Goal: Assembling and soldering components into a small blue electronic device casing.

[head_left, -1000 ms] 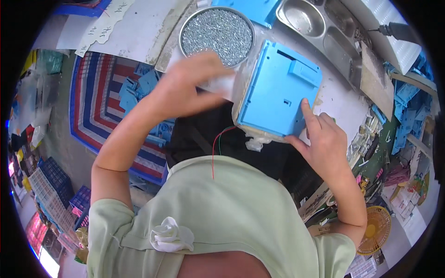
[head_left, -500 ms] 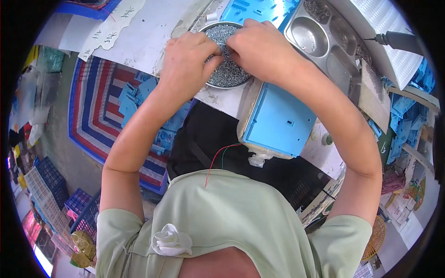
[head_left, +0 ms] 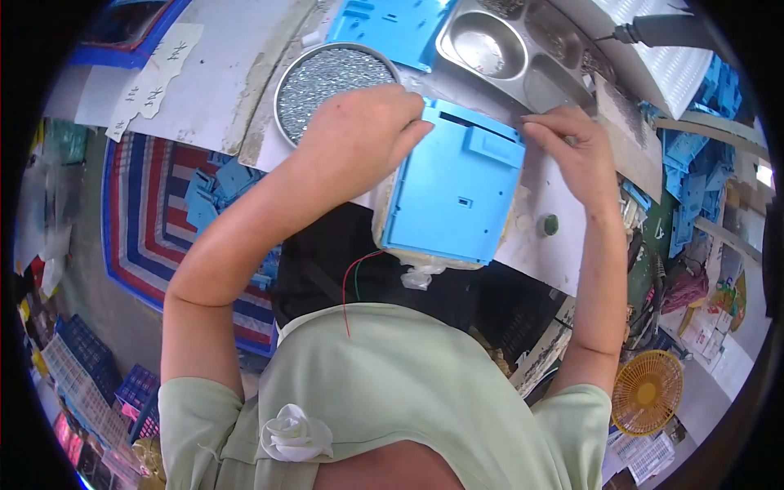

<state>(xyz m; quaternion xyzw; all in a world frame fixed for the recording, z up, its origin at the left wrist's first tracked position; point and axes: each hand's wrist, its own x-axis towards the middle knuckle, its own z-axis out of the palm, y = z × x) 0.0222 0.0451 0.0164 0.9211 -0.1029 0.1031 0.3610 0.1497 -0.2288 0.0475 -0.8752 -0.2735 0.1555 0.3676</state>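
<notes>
A flat blue plastic panel (head_left: pixel 449 220) lies in front of me on a padded block, with a slot and a raised tab near its far edge. My left hand (head_left: pixel 363 135) is closed in a pinch at the panel's far left corner. Beyond the far right corner, my right hand (head_left: pixel 576 151) is pinched too, just off the panel. Whatever the fingertips hold is too small to make out. Partly behind my left hand stands a round metal bowl (head_left: pixel 277 96) full of small silvery screws (head_left: pixel 335 77).
A second blue panel (head_left: pixel 392 33) lies at the back, beside a steel compartment tray (head_left: pixel 486 49). An electric screwdriver (head_left: pixel 670 31) hangs at the far right. A small green-topped jar (head_left: pixel 549 225) stands right of the panel. Left, a striped bag (head_left: pixel 147 212) holds blue parts (head_left: pixel 208 196).
Both hands have left the screw bowl and moved to the panel's far corners, the right hand swinging outward. The view has shifted, and the panel's far part is now uncovered.
</notes>
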